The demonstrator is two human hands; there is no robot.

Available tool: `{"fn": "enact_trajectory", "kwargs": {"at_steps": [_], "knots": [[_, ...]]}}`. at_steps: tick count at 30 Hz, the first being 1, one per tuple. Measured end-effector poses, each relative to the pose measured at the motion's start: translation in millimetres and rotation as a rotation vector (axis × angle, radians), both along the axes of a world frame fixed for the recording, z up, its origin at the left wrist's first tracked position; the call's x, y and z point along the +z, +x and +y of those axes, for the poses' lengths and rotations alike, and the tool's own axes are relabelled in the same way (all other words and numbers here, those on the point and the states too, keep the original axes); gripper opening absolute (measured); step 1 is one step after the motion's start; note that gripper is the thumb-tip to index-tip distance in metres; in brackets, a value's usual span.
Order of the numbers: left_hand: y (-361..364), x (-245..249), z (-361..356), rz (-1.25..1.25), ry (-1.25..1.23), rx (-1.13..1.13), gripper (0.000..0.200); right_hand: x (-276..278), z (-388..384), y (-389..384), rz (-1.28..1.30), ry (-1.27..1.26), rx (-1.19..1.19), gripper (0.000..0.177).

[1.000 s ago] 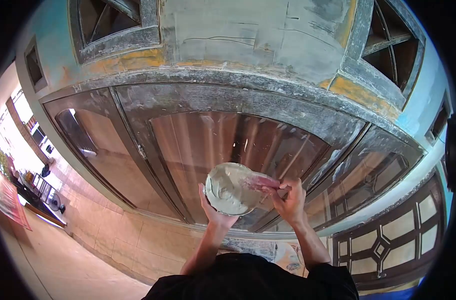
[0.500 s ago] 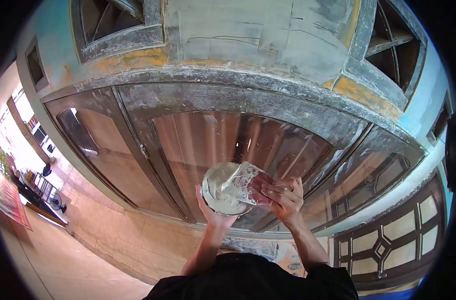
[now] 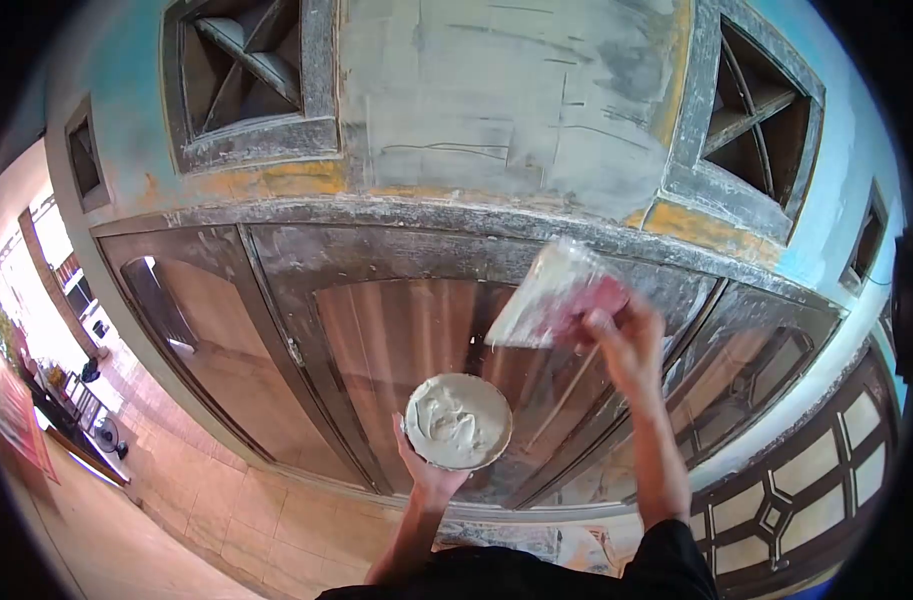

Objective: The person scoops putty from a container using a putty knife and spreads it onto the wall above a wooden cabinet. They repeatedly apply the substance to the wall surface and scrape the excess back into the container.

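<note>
My left hand (image 3: 428, 470) holds up a round bowl (image 3: 458, 421) full of pale grey putty, gripping it from below. My right hand (image 3: 628, 343) is raised and blurred, shut on a wide scraper (image 3: 556, 295) with a reddish handle and a putty-smeared blade. The blade is lifted up toward the grey, putty-coated door frame (image 3: 456, 240) above the glass door pane (image 3: 416, 340). Above the frame the wall (image 3: 506, 100) is covered in grey filler.
Two recessed vent openings with crossed bars sit at upper left (image 3: 241, 70) and upper right (image 3: 751, 110). A tiled floor (image 3: 176, 470) lies at lower left. A patterned glass panel (image 3: 776, 520) is at lower right.
My right hand lifted the scraper out of the bowl and up to the right toward the frame. The bowl dropped slightly, and the view tilted upward.
</note>
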State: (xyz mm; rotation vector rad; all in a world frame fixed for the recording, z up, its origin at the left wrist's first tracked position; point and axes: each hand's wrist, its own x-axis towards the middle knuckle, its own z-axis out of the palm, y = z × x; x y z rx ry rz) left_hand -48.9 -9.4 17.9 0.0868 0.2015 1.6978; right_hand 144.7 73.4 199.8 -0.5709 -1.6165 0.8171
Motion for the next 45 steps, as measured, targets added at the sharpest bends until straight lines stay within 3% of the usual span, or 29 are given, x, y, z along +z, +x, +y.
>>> {"fn": "enact_trajectory", "kwargs": {"at_steps": [4, 6, 8, 12, 16, 17, 21, 25, 33, 37, 39, 40, 43, 45], "knots": [[1, -12, 0, 0.055, 0.079, -0.008, 0.077, 95, 20, 6, -0.064, 0.138, -0.104, 0.021], [0, -11, -3, 0.039, 0.075, -0.015, 0.077, 147, 33, 10, -0.227, 0.237, -0.248, 0.029], [-1, -15, -5, 0.114, 0.064, -0.016, 0.079, 190, 36, 2, -0.155, 0.335, -0.138, 0.036], [-3, -19, -5, 0.080, 0.033, -0.025, 0.082, 262, 55, -18, -0.297, 0.493, -0.147, 0.044], [-3, -23, -2, -0.014, 0.126, -0.087, 0.083, 314, 60, -64, -0.308, 0.396, -0.080, 0.050], [-2, -18, -2, -0.010, 0.166, -0.110, 0.083, 322, 59, -80, -0.293, 0.392, -0.080, 0.042], [-4, -17, -5, -0.028, 0.151, -0.098, 0.085, 344, 52, -127, -0.318, 0.382, -0.192, 0.029], [-10, -22, -9, -0.028, 0.100, -0.044, 0.085, 357, 62, -150, -0.341, 0.377, -0.266, 0.028], [-14, -24, -6, -0.045, 0.086, -0.063, 0.084, 361, 62, -120, -0.441, 0.533, -0.710, 0.036], [-13, -26, -4, -0.034, 0.123, -0.107, 0.084, 349, 54, -69, -0.511, 0.499, -0.731, 0.034], [-12, -24, -3, -0.029, 0.159, -0.125, 0.084, 341, 45, -49, -0.477, 0.447, -0.504, 0.032], [-11, -21, -4, -0.023, 0.152, -0.119, 0.084, 342, 44, -52, -0.481, 0.454, -0.501, 0.032], [-7, -20, -2, -0.036, 0.149, -0.113, 0.084, 340, 53, -73, -0.326, 0.439, -0.193, 0.031], [-6, -20, -1, -0.049, 0.157, -0.124, 0.083, 346, 52, -101, -0.374, 0.495, -0.274, 0.034]]}}
